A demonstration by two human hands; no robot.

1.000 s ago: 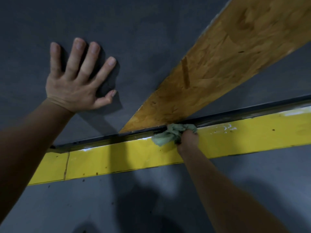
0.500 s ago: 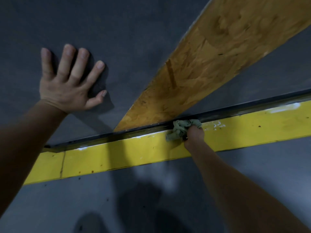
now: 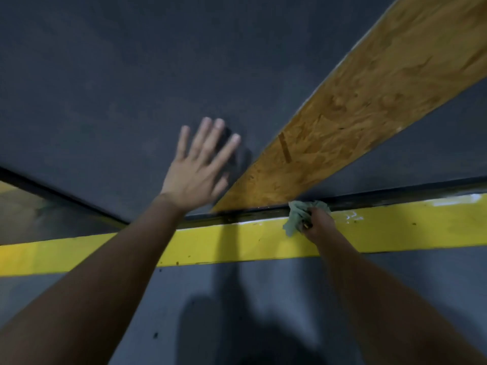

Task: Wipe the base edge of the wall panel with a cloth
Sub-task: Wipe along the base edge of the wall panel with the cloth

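Cloth [image 3: 297, 216], bunched, half-hidden inside right hand's [image 3: 320, 227] closed grip; left hand [image 3: 196, 177] blurred, splayed.

Dark grey wall panel [image 3: 131, 88] fills the upper part of the view, behind everything. Slanted strip of bare chipboard [image 3: 369, 106] lies on the panel, running from the upper right down to the panel's base edge [image 3: 395, 197] at centre. Yellow painted floor stripe [image 3: 237, 241] runs left to right just in front of the base edge. Grey concrete floor [image 3: 276, 299] lies nearer than the stripe.

Left hand [image 3: 196, 175] over the panel, just left of the chipboard's lower end; contact unclear, blurred. Right hand [image 3: 319, 225] right of it, over the stripe. Crumpled pale green cloth [image 3: 297, 214] in its fingers [image 3: 307, 225], touching the base edge at the chipboard's lower right corner.
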